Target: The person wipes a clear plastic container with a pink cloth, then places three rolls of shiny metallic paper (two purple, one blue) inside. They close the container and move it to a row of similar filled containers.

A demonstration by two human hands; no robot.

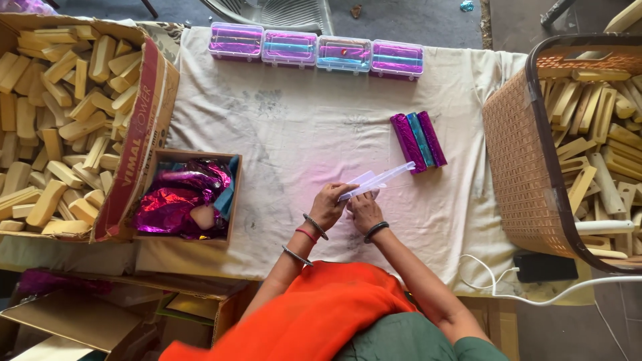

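Note:
My left hand (pixel 328 206) and my right hand (pixel 366 208) meet over the white cloth (pixel 294 127) and together pinch a clear plastic box (pixel 376 180) that sticks out up and to the right. Bangles ring both wrists. Just beyond the box lie three foil-wrapped bars (pixel 418 140), two magenta and one blue, side by side on the cloth. An orange garment covers my lap below the hands.
Several clear boxes with wrapped bars (pixel 314 50) line the far edge. At left stand a big carton of pale wooden blocks (pixel 63 120) and a small box of magenta foil (pixel 187 197). At right are a brown basket (pixel 528 167) of blocks, a phone (pixel 545 266) and a white cable.

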